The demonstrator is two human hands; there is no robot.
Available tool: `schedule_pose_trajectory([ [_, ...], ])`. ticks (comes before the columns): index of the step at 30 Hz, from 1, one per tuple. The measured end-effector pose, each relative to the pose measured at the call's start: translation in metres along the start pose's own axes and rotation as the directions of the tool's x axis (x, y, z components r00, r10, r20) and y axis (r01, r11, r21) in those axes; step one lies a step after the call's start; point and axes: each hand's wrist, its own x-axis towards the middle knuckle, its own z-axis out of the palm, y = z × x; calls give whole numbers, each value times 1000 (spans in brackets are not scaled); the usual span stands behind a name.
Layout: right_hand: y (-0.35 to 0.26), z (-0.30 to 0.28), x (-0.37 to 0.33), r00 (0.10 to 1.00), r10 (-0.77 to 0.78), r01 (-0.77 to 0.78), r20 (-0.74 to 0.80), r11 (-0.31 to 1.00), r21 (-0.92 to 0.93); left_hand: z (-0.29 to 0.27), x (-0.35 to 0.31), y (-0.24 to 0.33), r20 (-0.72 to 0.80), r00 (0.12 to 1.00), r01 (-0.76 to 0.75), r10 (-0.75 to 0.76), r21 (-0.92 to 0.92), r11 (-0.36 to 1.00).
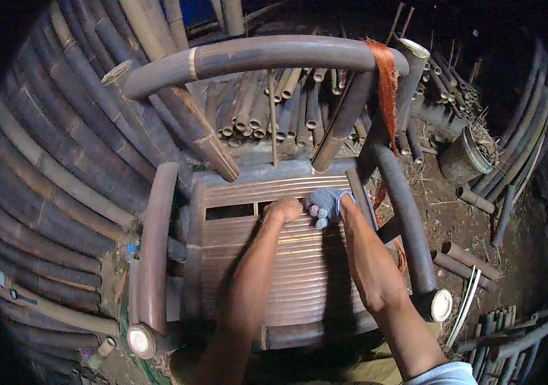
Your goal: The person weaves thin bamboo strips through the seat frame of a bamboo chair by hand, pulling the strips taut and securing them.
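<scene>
A dark bamboo chair with a curved top rail (254, 54) stands right below me. Its seat (286, 269) is made of thin slats, with open gaps near the back. My left hand (283, 210) is bare and closed into a fist, pressing on the slats near the gap at the rear of the seat. My right hand (325, 204) wears a grey knitted glove and rests on the slats just to the right of the left hand, fingers curled down on the seat. What, if anything, either hand holds is hidden.
Long bamboo poles (49, 186) are stacked along the left. Cut bamboo pieces (267, 109) lie piled behind the chair. An orange strap (387, 90) hangs from the top rail's right end. A round metal bucket (463, 157) and loose poles lie on the dirt floor at right.
</scene>
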Motion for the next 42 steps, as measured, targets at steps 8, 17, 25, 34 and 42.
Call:
schedule_pose_trajectory([
  [8, -22, -3, -49, 976, -175, 217, 128, 762, -611, -14, 10, 32, 43, 958, 283, -285, -327, 901],
  [17, -88, 33, -125, 315, -457, -303, -832, 782, -544, -17, -39, 4, -191, 965, -44, -180, -794, 606],
  [25, -76, 87, -119, 540, -711, 158, -450, 611, -776, -67, -83, 35, 110, 993, 76, 40, -866, 494],
  [34, -88, 102, -254, 419, -468, -20, -778, 852, -523, -30, -51, 17, -343, 863, 20, -371, -711, 703],
  [42, -92, 123, -390, -178, -536, -227, -825, 839, -495, 23, -133, 159, -666, 532, -813, 523, -227, 537],
])
